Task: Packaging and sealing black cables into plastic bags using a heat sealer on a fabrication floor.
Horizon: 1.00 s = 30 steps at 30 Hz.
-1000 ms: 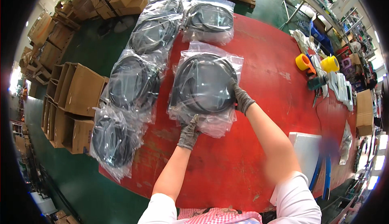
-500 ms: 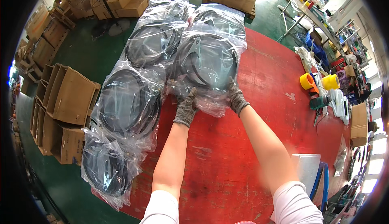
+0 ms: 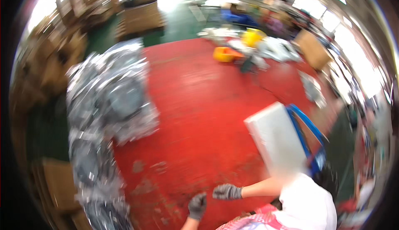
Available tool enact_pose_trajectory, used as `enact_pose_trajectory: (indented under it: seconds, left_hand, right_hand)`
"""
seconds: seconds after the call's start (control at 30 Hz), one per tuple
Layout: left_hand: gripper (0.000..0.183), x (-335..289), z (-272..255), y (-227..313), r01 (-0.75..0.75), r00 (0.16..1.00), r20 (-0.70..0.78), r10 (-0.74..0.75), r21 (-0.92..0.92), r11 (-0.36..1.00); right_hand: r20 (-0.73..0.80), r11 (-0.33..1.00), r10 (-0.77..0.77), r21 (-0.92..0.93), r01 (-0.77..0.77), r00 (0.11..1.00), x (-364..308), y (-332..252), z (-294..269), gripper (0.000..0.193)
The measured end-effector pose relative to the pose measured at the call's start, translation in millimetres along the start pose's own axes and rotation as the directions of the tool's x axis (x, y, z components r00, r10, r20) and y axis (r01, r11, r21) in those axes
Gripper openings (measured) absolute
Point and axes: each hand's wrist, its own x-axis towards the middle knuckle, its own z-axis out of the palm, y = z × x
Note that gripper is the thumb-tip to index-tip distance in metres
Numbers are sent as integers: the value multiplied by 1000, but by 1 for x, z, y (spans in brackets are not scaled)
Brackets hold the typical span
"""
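Note:
My left hand (image 3: 197, 206), in a grey glove, is over the near part of the red tabletop (image 3: 195, 105). Its fingers look curled together, with nothing visible in them. Close by on the right, my gloved right hand (image 3: 227, 191) is also closed and looks empty. Both hands are apart from the clear plastic bags holding coiled dark hoses or cables, which lie in two rows along the table's left side. One such bag (image 3: 124, 97) is on the inner row; another bag (image 3: 85, 157) lies nearer on the outer row. Motion blur hides finer detail.
To the right stands a white foam-like block (image 3: 276, 140) beside a blue frame (image 3: 307, 126). Yellow and orange tape rolls (image 3: 224, 54) sit at the far edge. Cardboard boxes (image 3: 58, 184) stand at the left, and a large carton (image 3: 141, 18) is beyond the table.
Both hands have let go of the inner bag and drawn back toward my body. The view has swung right, so the bags now appear farther left.

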Motion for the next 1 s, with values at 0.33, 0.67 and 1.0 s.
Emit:
enact_pose_trajectory:
  seconds: [0.33, 0.67, 1.0]
  left_hand:
    - [23, -89, 26, 144, -363, 582, 802, 135, 107, 926]
    - [45, -120, 177, 314, -541, 231, 973, 14, 117, 833]
    - [49, -101, 349, 511, -798, 172, 963, 208, 12, 603]
  right_hand:
    - [-16, 972, 140, -186, -141, 990, -287, 64, 81, 25]
    - [-397, 849, 523, 168, -501, 754, -538, 159, 192, 28]
    - [-338, 392, 920, 822, -414, 200, -692, 181, 249, 33]
